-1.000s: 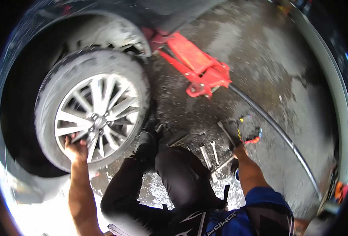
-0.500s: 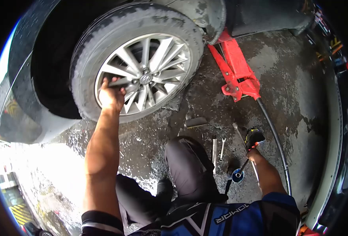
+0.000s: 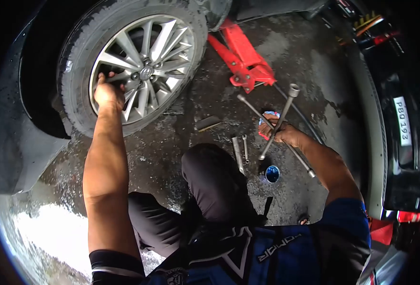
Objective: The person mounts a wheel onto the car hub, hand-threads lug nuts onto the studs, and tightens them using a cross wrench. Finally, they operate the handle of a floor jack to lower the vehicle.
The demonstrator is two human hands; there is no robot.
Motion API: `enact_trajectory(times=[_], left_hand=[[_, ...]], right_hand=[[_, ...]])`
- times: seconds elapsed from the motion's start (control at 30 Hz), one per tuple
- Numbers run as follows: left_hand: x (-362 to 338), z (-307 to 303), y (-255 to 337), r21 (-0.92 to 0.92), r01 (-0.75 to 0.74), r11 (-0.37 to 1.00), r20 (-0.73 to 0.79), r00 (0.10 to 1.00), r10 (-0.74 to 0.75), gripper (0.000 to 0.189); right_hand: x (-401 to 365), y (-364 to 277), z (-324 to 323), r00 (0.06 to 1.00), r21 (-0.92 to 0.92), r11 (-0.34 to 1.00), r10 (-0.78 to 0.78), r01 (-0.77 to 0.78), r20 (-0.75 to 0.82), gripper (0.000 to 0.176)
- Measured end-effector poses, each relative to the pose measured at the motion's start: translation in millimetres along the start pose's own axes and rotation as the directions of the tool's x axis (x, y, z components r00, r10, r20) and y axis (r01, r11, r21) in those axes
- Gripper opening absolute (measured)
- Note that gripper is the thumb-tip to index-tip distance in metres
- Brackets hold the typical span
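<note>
Up comes the cross wrench [image 3: 285, 108], off the wet floor [image 3: 172, 156] where it lay half a second ago. The right hand [image 3: 281, 134] has its grip clenched around the crossing of the bars and holds it tilted in the air, just in front of the red floor jack [image 3: 243, 61]. Over on the other side, the left hand [image 3: 107, 92] stays wrapped around a spoke of the wheel [image 3: 145, 71], low on the rim. Two spanners [image 3: 241, 149] lie side by side on the floor beside the knee, and a small blue round tin [image 3: 272, 174] sits just beneath the wrench.
</note>
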State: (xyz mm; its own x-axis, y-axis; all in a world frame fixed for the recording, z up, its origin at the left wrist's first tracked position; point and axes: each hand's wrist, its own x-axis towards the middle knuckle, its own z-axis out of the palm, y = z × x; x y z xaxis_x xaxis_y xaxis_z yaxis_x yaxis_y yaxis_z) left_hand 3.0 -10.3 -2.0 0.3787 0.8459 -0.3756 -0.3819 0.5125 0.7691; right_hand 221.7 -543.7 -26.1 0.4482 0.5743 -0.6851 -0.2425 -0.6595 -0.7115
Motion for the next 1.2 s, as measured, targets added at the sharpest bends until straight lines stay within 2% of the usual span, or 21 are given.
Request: enact_trajectory(times=[0.03, 0.07, 0.13, 0.27, 0.3, 0.33, 0.43, 0.53, 0.6, 0.63, 0.7, 0.73, 0.77, 0.8, 0.87, 0.9, 0.93, 0.97, 1.0, 1.07, 1.2], left_hand=[[3, -1, -3, -0.013, -0.009, 1.0, -0.007, 1.0, 0.009, 0.027], [1, -1, -2, -0.023, -0.017, 1.0, -0.022, 1.0, 0.017, 0.026], [-4, 1, -2, -0.037, -0.019, 0.999, -0.051, 0.999, 0.017, 0.024], [-7, -3, -1, -0.049, -0.028, 0.998, -0.025, 0.999, 0.027, 0.023], [-8, -3, -1, -0.047, -0.027, 0.999, -0.039, 0.999, 0.025, 0.022], [-9, -2, -1, -0.043, -0.026, 0.999, -0.053, 0.998, 0.023, 0.022], [-7, -6, -4, -0.102, -0.037, 0.994, -0.065, 0.997, 0.031, 0.018], [0, -13, -8, -0.083, -0.022, 0.996, -0.005, 1.0, 0.022, 0.023], [-2, -11, -7, -0.106, 0.0, 0.994, -0.06, 0.998, -0.007, 0.023], [-5, -12, -6, -0.112, -0.002, 0.994, -0.069, 0.998, -0.006, 0.023], [-1, -16, -9, -0.149, -0.002, 0.989, -0.034, 0.999, -0.003, 0.025], [3, -18, -11, -0.166, 0.005, 0.986, -0.014, 1.0, -0.007, 0.027], [4, -20, -11, -0.169, 0.013, 0.986, -0.008, 1.0, -0.014, 0.029], [6, -22, -12, -0.174, 0.021, 0.985, -0.005, 1.0, -0.023, 0.03], [12, -26, -13, -0.161, 0.044, 0.986, 0.01, 0.999, -0.043, 0.034], [8, -24, -12, -0.179, 0.04, 0.983, -0.013, 0.999, -0.043, 0.031], [4, -22, -11, -0.196, 0.035, 0.98, -0.037, 0.998, -0.043, 0.028], [5, -25, -10, -0.163, 0.056, 0.985, 0.012, 0.998, -0.055, 0.034], [6, -25, -11, -0.168, 0.055, 0.984, 0.006, 0.998, -0.055, 0.033], [8, -27, -12, -0.178, 0.063, 0.982, 0.012, 0.998, -0.062, 0.033], [7, -27, -12, -0.165, 0.059, 0.984, 0.015, 0.998, -0.058, 0.034]], right_hand=[[-4, -4, -1, 0.993, 0.095, 0.993, -0.082, 0.074, 0.079, 0.059], [-11, -10, 3, 0.995, 0.085, 0.993, -0.082, 0.076, 0.064, 0.059], [-31, -33, 22, 0.981, 0.115, 0.974, -0.195, 0.193, 0.002, 0.058], [-42, -55, 33, 0.962, 0.059, 0.963, -0.267, 0.264, 0.047, 0.06], [-45, -59, 35, 0.957, 0.041, 0.958, -0.287, 0.285, 0.051, 0.067], [-45, -61, 36, 0.956, 0.034, 0.957, -0.29, 0.289, 0.044, 0.067], [-34, -52, 31, 0.952, 0.165, 0.938, -0.3, 0.306, -0.056, 0.08], [-29, -55, 35, 0.935, 0.273, 0.898, -0.353, 0.346, -0.026, 0.075], [-25, -65, 51, 0.915, 0.263, 0.881, -0.404, 0.393, -0.013, 0.071], [-23, -69, 61, 0.903, 0.104, 0.898, -0.417, 0.427, -0.105, 0.068], [-17, -72, 83, 0.844, -0.192, 0.849, -0.52, 0.493, -0.13, 0.069], [-12, -73, 93, 0.806, -0.361, 0.783, -0.578, 0.506, -0.124, 0.07], [-29, -106, 119, 0.897, -0.399, 0.876, -0.38, 0.271, -0.225, 0.071], [-21, -105, 117, 0.89, -0.399, 0.873, -0.392, 0.281, -0.232, 0.071], [1, -101, 110, 0.675, -0.813, 0.492, -0.717, 0.311, -0.175, 0.083], [-1, -110, 114, 0.662, -0.813, 0.489, -0.727, 0.315, -0.181, 0.083], [-5, -118, 118, 0.663, -0.914, 0.372, -0.728, 0.163, -0.178, 0.083], [-10, -126, 123, 0.666, -0.971, 0.241, -0.724, 0.001, -0.179, 0.083], [-13, -132, 127, 0.657, -0.97, 0.244, -0.731, 0.001, -0.183, 0.083], [-18, -141, 131, 0.674, -0.989, 0.121, -0.724, -0.086, -0.147, 0.082], [-22, -140, 131, 0.574, -0.995, 0.023, -0.815, -0.102, -0.077, 0.075]])
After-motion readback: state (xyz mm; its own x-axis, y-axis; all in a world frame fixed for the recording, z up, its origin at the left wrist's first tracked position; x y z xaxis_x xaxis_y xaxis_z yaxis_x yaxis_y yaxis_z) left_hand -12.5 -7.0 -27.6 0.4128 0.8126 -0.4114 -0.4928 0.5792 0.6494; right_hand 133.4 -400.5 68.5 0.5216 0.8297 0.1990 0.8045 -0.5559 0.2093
